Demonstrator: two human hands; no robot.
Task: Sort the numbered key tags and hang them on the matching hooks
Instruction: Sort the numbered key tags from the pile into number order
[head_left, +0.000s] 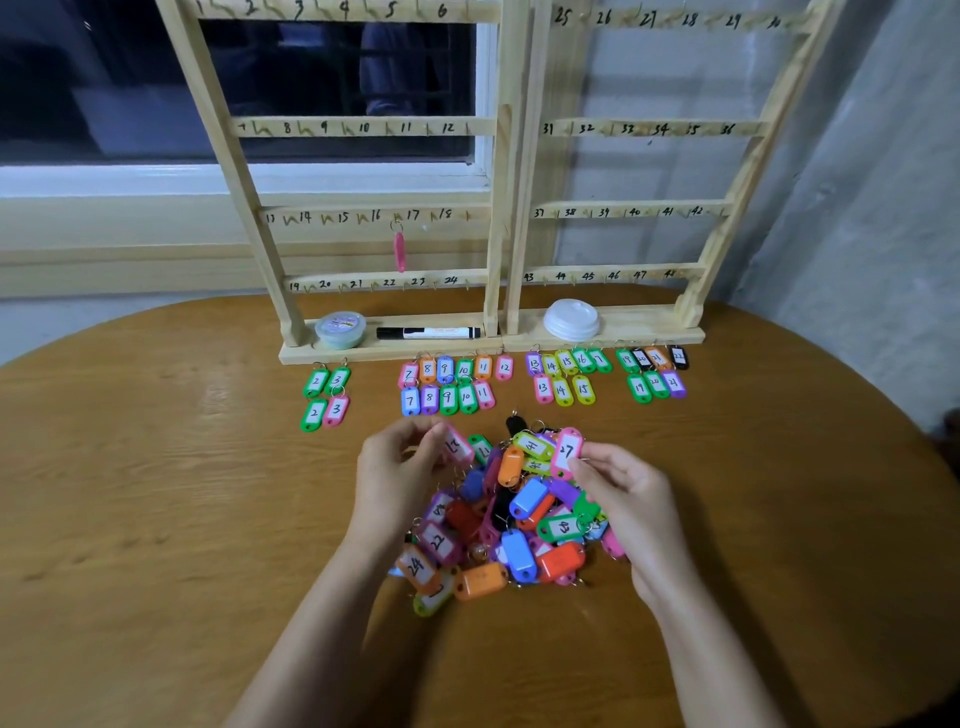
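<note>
Numbered coloured plastic key tags (514, 525) are heaped on the round wooden desk (156, 493), between the hands. A pink tag marked 27 (567, 451) is pinched at its edge by the right hand (628, 499), and a second pink tag (457, 446), its number blurred, is held in the curled fingers of the left hand (395, 467). Sorted rows of tags (447, 384) are laid beyond the hands, before the pale wooden hook rack (498, 156). The heap looks interlocked, so neighbours could be dragged out as a tag is lifted, and the rows could be scattered by a careless reach.
</note>
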